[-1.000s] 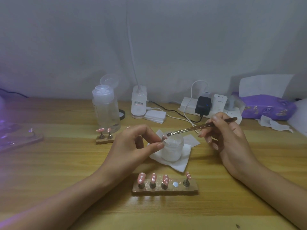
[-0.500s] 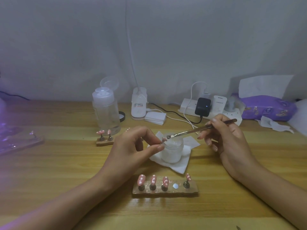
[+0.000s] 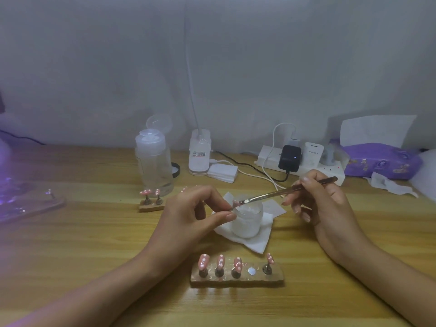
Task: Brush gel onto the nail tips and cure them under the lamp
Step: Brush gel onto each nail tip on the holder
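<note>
My left hand pinches a small stand with a pink nail tip between thumb and fingers, above a white gel jar. My right hand grips a thin metal brush, whose bristles touch that nail tip. In front, a wooden holder carries several pink dotted nail tips on pegs, with one bare round spot. A smaller holder with two pink tips stands further back on the left. Purple light from the lamp glows at the far left edge.
The jar stands on a white tissue. Behind are a clear pump bottle, a white device, a pad stack, a power strip with plugs and cables, and a purple wipes pack. A flat holder lies left.
The brush tip has dropped slightly and now touches the nail tip held by my left hand. Both hands otherwise stay in place.
</note>
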